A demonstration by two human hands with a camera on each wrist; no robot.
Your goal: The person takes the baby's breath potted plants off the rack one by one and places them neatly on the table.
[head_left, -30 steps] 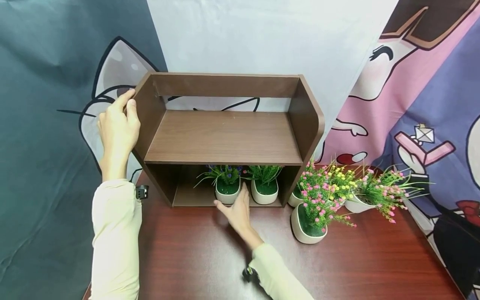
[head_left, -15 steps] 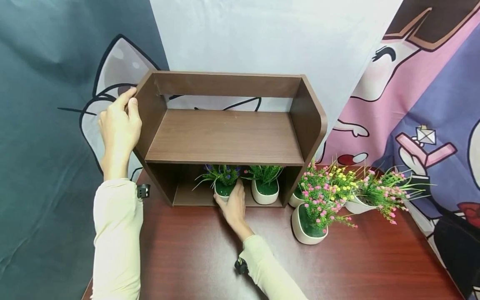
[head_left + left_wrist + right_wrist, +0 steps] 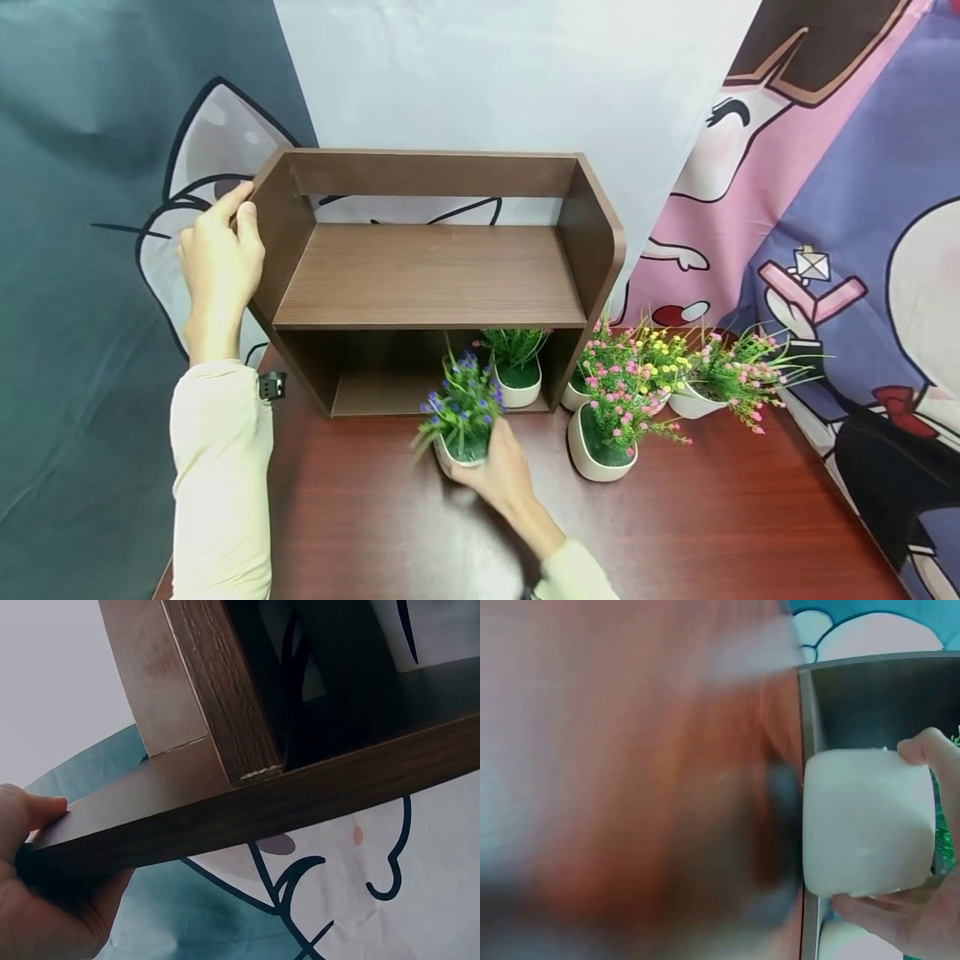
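The potted plant (image 3: 467, 407) had blue-violet blooms over bright green sprigs, thin leaves blurred at one side, a dark green bed and a smooth, off-white pot (image 3: 870, 825) with rounded corners. The right hand (image 3: 508, 473) was clamped on this pot, just in front of the lower front edge of the brown shelf (image 3: 431, 275), right of that edge's middle. Whether the pot touched the table (image 3: 360, 517) could not be told. The left hand (image 3: 221, 258), well apart, gripped the shelf's left side near the top.
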